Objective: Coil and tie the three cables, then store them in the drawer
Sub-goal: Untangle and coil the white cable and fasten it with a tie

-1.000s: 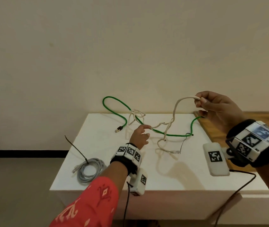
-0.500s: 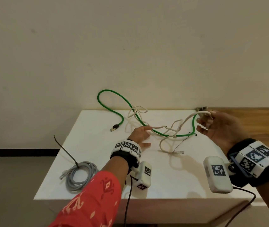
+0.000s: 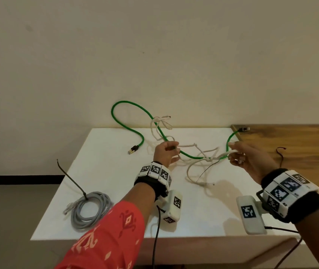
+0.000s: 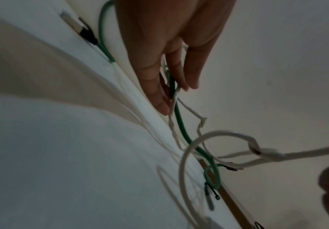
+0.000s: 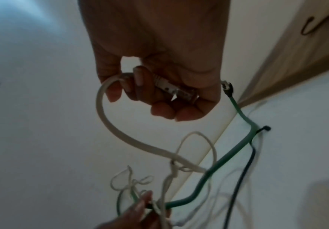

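— Cables first: where does each one lie?

— Grey cable [image 3: 88,209] lies coiled near the counter's [image 3: 116,171] front left corner, with a dark tie cinched round it and the tie's tail sticking up. That one looks done. Green cable [image 3: 127,107] sprawls loose across the back of the counter, one plug [image 3: 133,150] lying on the white top, the far end reaching the wooden surface [image 3: 300,144] on the right. White cable [image 3: 197,166] is tangled over the green one in loops and knots.

— And the hands?

— Left hand [image 3: 165,152] pinches the white cable where it crosses the green; its wrist view shows the fingers [image 4: 159,86] closed on the white strand with the green running right beside them. Whether the green is caught in that grip too, I cannot tell. Right hand [image 3: 246,160] is curled round the white cable's plug end [image 5: 171,88], with the cable arching out from under its fingers.

— Why hold it at two spots?

— Probably to stretch the white run between the hands, so the knots show and it can be drawn clear of the green before coiling.

— Any ties to hand?

— A thin black one [image 3: 206,171] lies by the tangle, and a dark one [image 3: 280,156] rests on the wood.

— The drawer?

— No view shows it. Two cables are not yet coiled, I judge.
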Available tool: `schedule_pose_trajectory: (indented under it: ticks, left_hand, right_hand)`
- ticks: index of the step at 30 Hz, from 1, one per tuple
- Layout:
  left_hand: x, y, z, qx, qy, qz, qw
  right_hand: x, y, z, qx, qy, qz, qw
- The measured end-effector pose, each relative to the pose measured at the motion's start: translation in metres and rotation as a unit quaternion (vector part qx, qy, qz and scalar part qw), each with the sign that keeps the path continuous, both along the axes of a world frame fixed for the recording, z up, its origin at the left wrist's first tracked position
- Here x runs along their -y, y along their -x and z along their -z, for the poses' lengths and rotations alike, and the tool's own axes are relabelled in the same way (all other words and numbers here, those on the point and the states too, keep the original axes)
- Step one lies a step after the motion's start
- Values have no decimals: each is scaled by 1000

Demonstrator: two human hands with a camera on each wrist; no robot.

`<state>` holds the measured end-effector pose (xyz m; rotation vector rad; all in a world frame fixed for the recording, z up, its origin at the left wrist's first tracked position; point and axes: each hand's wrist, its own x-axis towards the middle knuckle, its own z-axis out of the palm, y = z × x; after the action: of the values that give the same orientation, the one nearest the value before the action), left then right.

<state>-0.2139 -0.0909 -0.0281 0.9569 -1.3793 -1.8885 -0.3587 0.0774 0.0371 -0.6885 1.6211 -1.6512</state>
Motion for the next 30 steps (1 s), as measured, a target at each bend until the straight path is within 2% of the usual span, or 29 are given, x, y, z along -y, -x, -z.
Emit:
schedule_pose_trajectory:
  ticks: [3,6,10,14,16,19,22,27,30]
  left_hand:
    - [5,-2,-6,-8,32,-63,997]
    - [9,-4,-15,-31,34,-120,992]
    - [8,-2,-25,-69,27,-133,988]
    - [2,3,-27,-74,53,-128,988]
    - [1,6,-31,-97,46,-146,983]
    - [4,7,-36,-144,10,-171,975]
    - [7,7,-37,-167,-10,-178,970]
    - [9,0,-31,-181,-13,-187,965]
    - [15,-6,-27,-184,-16,-207,961]
  right_hand:
    - [4,1,11,-116,-66,-29,991]
    - [5,2,23,-223,-121,-49,966]
    - [8,1,33,-341,-211,-86,912]
    - [13,-4,41,-406,-306,-102,855]
    - [16,-3,46,-422,-336,-104,835]
    - [23,-4,47,-431,-355,-106,823]
    - [27,-8,47,-431,-354,-165,813]
    - [33,-11,44,-459,-360,-231,779]
    - [35,-15,40,-442,-333,-265,790]
